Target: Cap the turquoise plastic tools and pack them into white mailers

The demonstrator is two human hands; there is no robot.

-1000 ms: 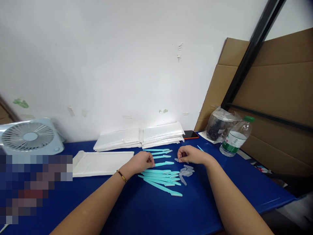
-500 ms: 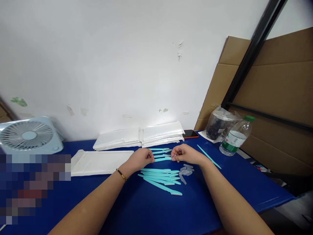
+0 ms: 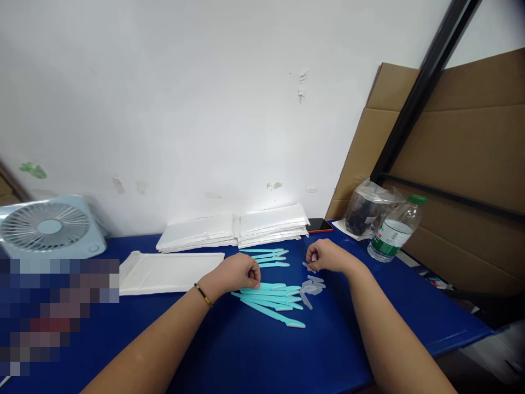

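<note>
My left hand [image 3: 238, 272] is closed in a pinch at the handle end of a turquoise eyebrow razor [image 3: 273, 286], the rearmost of the near group. More turquoise eyebrow razors [image 3: 279, 319] lie fanned out just in front of it. Behind them, a second row of eyebrow razors [image 3: 273, 258] lies side by side, blades toward the right. My right hand [image 3: 328, 255] pinches a small clear blade cover [image 3: 308, 267] over the table. Below that hand sits a little pile of clear blade covers [image 3: 314, 287], beside the razor tips.
White padded packets [image 3: 172, 272] lie at left, with stacked ones [image 3: 270, 224] against the wall. A fan [image 3: 49, 227] stands at far left. On the right are a phone [image 3: 320, 225], a bagged dark container [image 3: 363, 210] and a water bottle [image 3: 394, 232]. The blue table [image 3: 443, 323] ends at right.
My left hand has moved down from the rear razor row to the near group. My right hand has shifted right, away from the rear razor's tip, and a blade cover now shows in its fingers.
</note>
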